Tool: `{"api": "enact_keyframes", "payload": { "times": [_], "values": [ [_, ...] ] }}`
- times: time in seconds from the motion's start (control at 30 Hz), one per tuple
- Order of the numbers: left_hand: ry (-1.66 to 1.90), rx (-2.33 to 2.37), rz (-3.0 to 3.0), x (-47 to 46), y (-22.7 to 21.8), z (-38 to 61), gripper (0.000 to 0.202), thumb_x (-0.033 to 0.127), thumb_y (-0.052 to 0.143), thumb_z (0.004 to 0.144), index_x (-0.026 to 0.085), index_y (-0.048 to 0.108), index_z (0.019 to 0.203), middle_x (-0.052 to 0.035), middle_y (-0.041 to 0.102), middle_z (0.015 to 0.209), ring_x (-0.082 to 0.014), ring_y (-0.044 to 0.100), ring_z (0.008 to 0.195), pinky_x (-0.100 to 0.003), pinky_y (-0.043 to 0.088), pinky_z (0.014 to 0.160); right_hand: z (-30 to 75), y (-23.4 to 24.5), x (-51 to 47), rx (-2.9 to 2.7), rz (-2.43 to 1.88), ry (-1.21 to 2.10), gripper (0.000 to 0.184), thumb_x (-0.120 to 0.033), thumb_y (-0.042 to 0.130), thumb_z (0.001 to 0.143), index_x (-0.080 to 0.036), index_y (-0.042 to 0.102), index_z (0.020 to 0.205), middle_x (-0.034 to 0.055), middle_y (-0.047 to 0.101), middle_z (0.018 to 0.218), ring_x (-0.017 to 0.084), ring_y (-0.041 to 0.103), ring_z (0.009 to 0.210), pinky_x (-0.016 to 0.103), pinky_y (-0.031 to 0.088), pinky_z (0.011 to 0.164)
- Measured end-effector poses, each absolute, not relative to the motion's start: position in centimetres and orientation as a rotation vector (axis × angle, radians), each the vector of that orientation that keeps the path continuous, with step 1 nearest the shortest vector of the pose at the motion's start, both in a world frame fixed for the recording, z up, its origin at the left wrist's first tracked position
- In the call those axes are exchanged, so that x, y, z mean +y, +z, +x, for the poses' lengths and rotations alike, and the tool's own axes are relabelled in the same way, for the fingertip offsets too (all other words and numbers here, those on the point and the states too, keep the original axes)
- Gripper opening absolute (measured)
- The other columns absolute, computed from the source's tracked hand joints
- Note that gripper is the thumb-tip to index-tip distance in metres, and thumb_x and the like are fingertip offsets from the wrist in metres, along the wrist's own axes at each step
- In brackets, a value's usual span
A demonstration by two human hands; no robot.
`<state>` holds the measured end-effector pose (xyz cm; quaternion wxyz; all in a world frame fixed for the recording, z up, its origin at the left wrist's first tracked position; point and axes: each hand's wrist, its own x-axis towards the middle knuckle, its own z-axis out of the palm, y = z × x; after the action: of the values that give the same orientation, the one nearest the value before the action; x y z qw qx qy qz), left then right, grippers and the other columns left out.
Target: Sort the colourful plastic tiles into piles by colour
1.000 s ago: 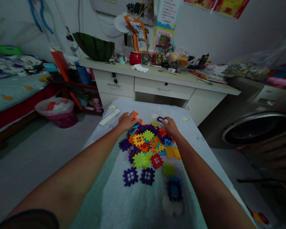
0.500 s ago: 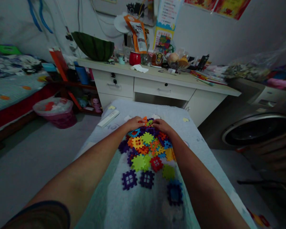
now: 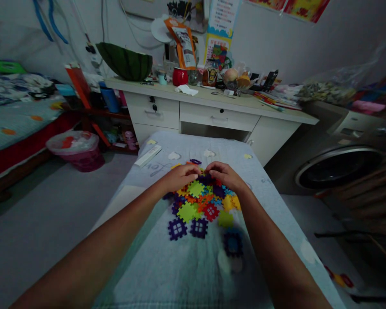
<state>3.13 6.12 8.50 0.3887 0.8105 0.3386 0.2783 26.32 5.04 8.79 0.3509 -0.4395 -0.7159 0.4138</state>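
Note:
A pile of coloured interlocking plastic tiles lies on the cloth-covered table. My left hand (image 3: pixel 181 177) is at the pile's far left, its fingers curled with the thumb near the fingertips. Opposite it, my right hand (image 3: pixel 225 175) bends its fingers down over a dark purple tile (image 3: pixel 206 178). Whatever the fingertips grip is hidden. Nearer me are a lime green tile (image 3: pixel 187 212), a red window tile (image 3: pixel 210 212) and two purple window tiles, one at left (image 3: pixel 177 228) and one beside it (image 3: pixel 199 228). A dark square frame tile (image 3: pixel 233 243) lies at the right.
A white narrow box (image 3: pixel 148 156) lies on the table's far left. Behind stands a white desk (image 3: pixel 218 118) with a watermelon half (image 3: pixel 125 62) and a red cup (image 3: pixel 180 77). A washing machine (image 3: pixel 337 150) is at right, a pink bin (image 3: pixel 79 152) at left.
Both hands have drawn slightly back toward me, uncovering a purple tile and an orange piece at the pile's far edge. The view has also shifted a little.

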Motion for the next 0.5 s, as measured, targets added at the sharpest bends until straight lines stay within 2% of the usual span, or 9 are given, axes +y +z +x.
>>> {"api": "enact_keyframes", "payload": {
  "times": [0.07,0.13,0.23,0.3,0.4,0.5],
  "values": [
    [0.734,0.929,2.178,3.5,9.0,1.9,0.03,0.042,0.05,0.087,0.023,0.064,0.106,-0.0057,0.065,0.115,-0.023,0.06,0.108,-0.04,0.046,0.099,28.1,8.3,4.0,-1.759,-1.203,0.961,0.025,-0.04,0.057,0.082,-0.019,0.066,0.092,0.0029,0.068,0.087,0.018,0.061,0.082,0.032,0.049,0.078],
    [0.751,1.011,2.285,1.1,8.5,0.5,0.046,0.052,0.057,0.084,0.026,0.059,0.121,-0.0074,0.055,0.134,-0.0269,0.049,0.127,-0.042,0.037,0.11,30.4,7.0,3.4,-1.643,-1.368,0.778,0.032,-0.046,0.055,0.082,-0.019,0.066,0.094,0.005,0.068,0.088,0.02,0.062,0.083,0.035,0.05,0.078],
    [0.629,1.258,2.359,-1.7,6.3,-1.6,0.097,0.064,0.073,0.064,0.028,0.036,0.146,-0.0124,0.032,0.155,-0.0369,0.03,0.142,-0.051,0.03,0.115,33.5,4.0,3.0,-1.488,-1.639,0.49,0.048,-0.055,0.052,0.082,-0.017,0.065,0.107,0.0123,0.067,0.109,0.026,0.06,0.102,0.043,0.047,0.091],
    [0.494,1.415,2.351,-2.9,4.3,-2.4,0.12,0.066,0.08,0.051,0.029,0.026,0.152,-0.0147,0.019,0.16,-0.0453,0.018,0.145,-0.058,0.027,0.114,34.4,2.1,2.9,-1.457,-1.771,0.434,0.056,-0.057,0.05,0.083,-0.014,0.062,0.117,0.0171,0.064,0.119,0.029,0.058,0.111,0.046,0.044,0.098],
    [0.359,1.516,2.314,-3.6,1.9,-2.4,0.132,0.064,0.084,0.044,0.026,0.02,0.154,-0.0187,0.013,0.161,-0.0512,0.011,0.145,-0.063,0.024,0.113,33.4,0.6,2.8,-1.518,-1.79,0.458,0.06,-0.058,0.048,0.086,-0.014,0.058,0.125,0.018,0.062,0.125,0.029,0.057,0.116,0.047,0.04,0.103],
    [0.44,1.547,2.316,-3.4,0.7,-1.3,0.131,0.065,0.081,0.05,0.021,0.016,0.154,-0.0226,0.015,0.158,-0.0495,0.014,0.145,-0.063,0.02,0.114,30.7,0.9,2.9,-1.539,-1.659,0.619,0.059,-0.057,0.047,0.087,-0.015,0.055,0.128,0.0151,0.063,0.125,0.026,0.059,0.114,0.042,0.042,0.101]
  ]
}}
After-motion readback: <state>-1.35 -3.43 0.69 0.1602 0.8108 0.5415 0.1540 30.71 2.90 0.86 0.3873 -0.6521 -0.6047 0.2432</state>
